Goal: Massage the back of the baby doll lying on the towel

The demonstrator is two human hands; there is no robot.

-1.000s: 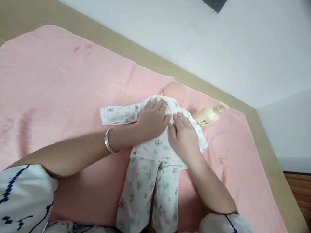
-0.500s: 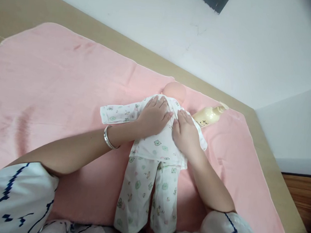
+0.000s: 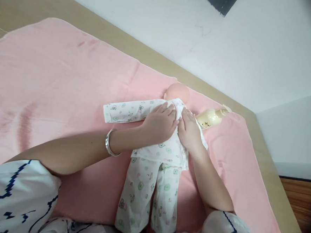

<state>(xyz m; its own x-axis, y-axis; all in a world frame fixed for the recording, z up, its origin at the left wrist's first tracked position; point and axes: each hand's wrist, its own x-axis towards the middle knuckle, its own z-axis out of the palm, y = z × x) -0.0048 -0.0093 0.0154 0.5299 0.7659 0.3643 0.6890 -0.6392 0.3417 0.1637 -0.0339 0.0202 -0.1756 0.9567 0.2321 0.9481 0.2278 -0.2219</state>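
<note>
A baby doll lies stretched out with its bald head away from me; its face is not visible. It wears a white printed long-sleeved top and matching trousers. My left hand rests on the upper part of the top, fingers extended and slightly bent. Beside it, my right hand lies on the other side of the upper top with its fingers extended. The two thumbs nearly meet. One sleeve sticks out to the left, while the other is mostly behind my right hand and arm.
Under the doll spreads a pink blanket on a wood-coloured tabletop. A pale yellow pump bottle lies on the blanket to the right of the doll's head. Behind the table's far edge stands a white wall.
My left hand has shifted slightly right on the top, closer to my right hand. More of the left sleeve shows, and the whole view has moved a little.
</note>
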